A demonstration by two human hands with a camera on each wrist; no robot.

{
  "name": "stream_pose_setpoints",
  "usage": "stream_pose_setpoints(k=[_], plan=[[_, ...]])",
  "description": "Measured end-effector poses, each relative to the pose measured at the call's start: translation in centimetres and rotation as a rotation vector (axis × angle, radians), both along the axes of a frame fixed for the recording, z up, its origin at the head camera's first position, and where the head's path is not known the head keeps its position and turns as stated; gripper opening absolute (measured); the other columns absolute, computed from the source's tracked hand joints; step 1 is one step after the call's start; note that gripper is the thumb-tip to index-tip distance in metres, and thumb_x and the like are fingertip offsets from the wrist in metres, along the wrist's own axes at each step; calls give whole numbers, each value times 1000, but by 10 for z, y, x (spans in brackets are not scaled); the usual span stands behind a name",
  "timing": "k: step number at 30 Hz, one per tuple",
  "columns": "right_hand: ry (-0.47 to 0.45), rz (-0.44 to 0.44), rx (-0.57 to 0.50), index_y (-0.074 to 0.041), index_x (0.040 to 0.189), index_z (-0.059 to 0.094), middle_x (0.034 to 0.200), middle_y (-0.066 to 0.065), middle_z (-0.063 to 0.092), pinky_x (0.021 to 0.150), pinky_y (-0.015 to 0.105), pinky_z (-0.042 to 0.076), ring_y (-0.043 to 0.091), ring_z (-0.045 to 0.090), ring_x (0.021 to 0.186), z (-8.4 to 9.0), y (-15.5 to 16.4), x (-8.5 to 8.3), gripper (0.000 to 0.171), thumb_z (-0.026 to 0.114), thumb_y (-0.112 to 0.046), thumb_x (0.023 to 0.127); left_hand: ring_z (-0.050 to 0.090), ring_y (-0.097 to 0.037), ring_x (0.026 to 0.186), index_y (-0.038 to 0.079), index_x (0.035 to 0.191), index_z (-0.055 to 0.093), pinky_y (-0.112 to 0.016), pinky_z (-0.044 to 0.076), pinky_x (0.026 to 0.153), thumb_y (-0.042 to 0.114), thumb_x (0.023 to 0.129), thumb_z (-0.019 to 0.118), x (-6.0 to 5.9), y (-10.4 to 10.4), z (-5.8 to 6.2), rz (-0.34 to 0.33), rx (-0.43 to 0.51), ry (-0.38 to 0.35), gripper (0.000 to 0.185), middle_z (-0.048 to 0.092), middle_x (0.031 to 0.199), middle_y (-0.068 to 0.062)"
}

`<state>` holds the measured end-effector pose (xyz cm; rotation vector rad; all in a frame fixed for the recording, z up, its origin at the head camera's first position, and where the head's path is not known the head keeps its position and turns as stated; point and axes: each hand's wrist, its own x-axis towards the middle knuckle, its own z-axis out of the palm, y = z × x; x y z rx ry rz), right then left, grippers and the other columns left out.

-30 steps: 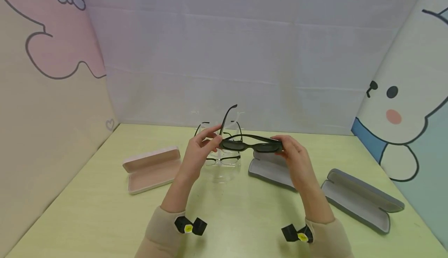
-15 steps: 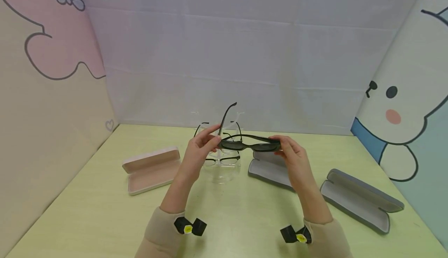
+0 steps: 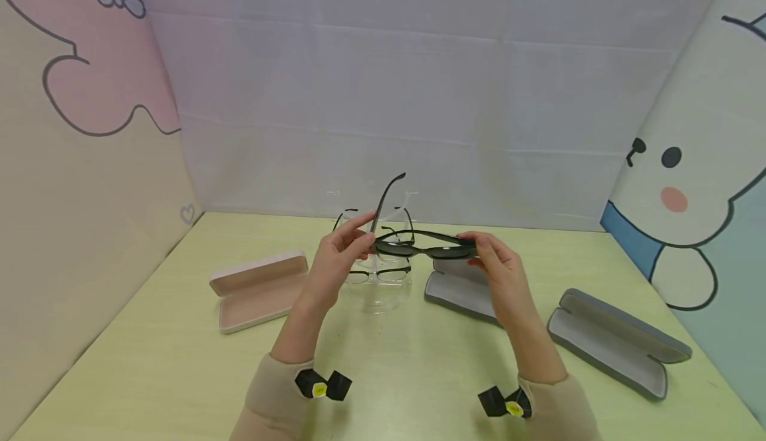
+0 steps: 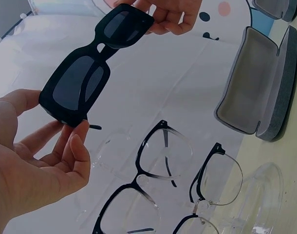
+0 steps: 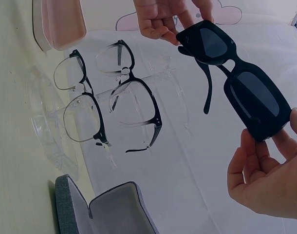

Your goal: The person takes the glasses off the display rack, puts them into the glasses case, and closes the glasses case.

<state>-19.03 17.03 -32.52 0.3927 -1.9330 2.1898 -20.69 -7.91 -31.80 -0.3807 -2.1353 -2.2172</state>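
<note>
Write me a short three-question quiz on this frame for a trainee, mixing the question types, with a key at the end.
1. True or false: the black sunglasses rest on the table.
2. How many open glasses cases lie on the table? A) one B) two C) three
3. Fill in: the clear-lens glasses behind the hands sit on a clear ____.

Key
1. False. The left hand and the right hand each pinch one end of the frame and hold it in the air, one temple arm sticking up.
2. C. A pink case on the left, a grey case under the right hand, another grey case at far right.
3. Stand: the clear stand carries the glasses.
</note>
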Motion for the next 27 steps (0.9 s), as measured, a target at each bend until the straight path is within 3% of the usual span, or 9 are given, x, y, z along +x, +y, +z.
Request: stream_pose_setpoints(k=[22, 27], plan=[[5, 9, 4, -19, 100, 65, 100, -8, 62, 78, 21, 45, 6, 55, 89, 0, 0, -2, 22, 45, -24, 96, 52, -10, 72, 18, 129, 53, -24, 44, 69, 16, 89, 58, -2, -2, -1, 9, -44, 7, 40, 58, 82, 5], [5, 10, 0, -18, 100, 65, 99, -8, 62, 77, 22, 45, 6, 55, 88, -1, 1, -2, 22, 44, -24, 96, 51, -10, 72, 16, 129, 52, -26, 44, 72, 17, 90, 56, 0, -2, 0, -15, -78, 21, 39, 57, 85, 3]])
